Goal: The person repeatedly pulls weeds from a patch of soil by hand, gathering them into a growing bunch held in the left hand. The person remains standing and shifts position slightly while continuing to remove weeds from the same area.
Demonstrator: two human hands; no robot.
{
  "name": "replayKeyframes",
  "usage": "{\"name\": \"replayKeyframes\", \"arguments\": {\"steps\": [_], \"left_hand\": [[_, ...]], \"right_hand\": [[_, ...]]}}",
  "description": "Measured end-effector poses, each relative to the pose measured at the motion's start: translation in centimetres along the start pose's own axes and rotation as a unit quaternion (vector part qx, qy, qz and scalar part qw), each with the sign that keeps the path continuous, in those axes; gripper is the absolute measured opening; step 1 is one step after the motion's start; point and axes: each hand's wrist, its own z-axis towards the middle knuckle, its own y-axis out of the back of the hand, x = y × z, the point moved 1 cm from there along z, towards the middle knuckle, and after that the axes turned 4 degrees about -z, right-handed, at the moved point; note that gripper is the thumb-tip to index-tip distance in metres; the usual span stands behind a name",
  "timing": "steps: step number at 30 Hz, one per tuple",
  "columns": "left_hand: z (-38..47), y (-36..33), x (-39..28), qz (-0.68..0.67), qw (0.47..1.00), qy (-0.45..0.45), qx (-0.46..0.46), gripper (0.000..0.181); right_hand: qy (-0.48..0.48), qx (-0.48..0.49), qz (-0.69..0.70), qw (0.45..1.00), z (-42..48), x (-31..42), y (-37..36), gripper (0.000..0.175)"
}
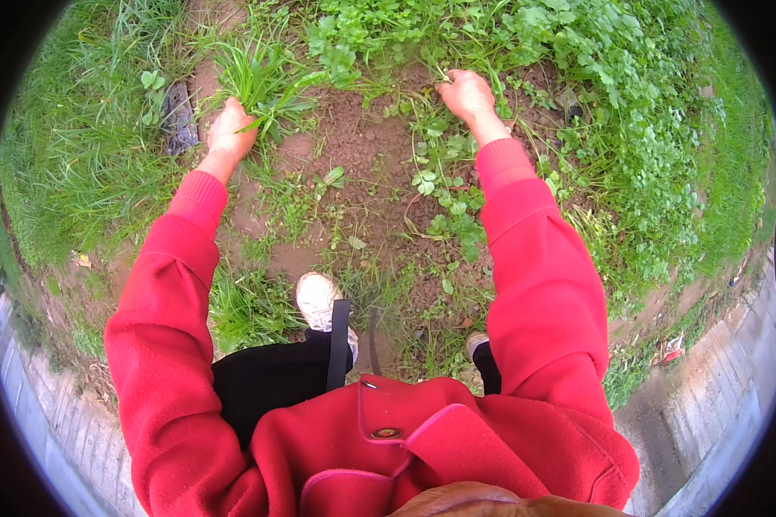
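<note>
My left hand (231,128) is closed around a bunch of long green grass (252,77), whose blades fan out above and to the right of the fist. On the right, my right hand (465,94) pinches a thin pale stem (445,76) between thumb and fingers, beside low leafy plants. Bare brown soil (368,136) with small weeds lies between the two hands. Trailing leafy stems (436,171) spread over the soil just below my right hand.
Lobed-leaf green plants (621,84) grow thickly at the upper right. Tall grass (97,142) covers the left, beside a dark flat piece (180,119). My pale shoe (318,300) stands on the ground, with a dark strap (339,342) hanging over it. Paving (698,413) borders the plot.
</note>
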Motion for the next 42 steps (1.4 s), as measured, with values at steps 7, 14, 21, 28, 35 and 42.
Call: {"name": "replayKeyframes", "arguments": {"steps": [7,14,21,28,35,42], "left_hand": [[0.5,-0.1,0.3,0.004,1.000,0.020,0.017,0.036],[0.5,-0.3,0.3,0.006,1.000,0.006,0.009,0.038],[0.2,-0.1,0.2,-0.003,1.000,-0.003,0.003,0.037],[0.1,0.1,0.0,0.002,1.000,0.019,0.017,0.037],[0.1,0.1,-0.1,-0.006,1.000,0.021,0.019,0.037],[1.0,-0.6,1.2,-0.016,1.000,-0.007,0.006,0.034]], "right_hand": [[-0.016,-0.032,0.488,0.872,-2.9,-2.4,3.8,0.028],[-0.010,0.038,0.474,0.880,-3.1,-2.3,4.9,0.030],[0.000,-0.017,-0.106,0.994,-1.3,0.8,-0.4,0.036],[0.000,-0.015,-0.093,0.996,-1.7,1.2,-0.4,0.027],[0.042,-0.075,0.039,0.996,-3.0,0.9,-0.2,0.036],[-0.009,0.028,0.374,0.927,-8.9,-1.0,1.9,0.038]]}}
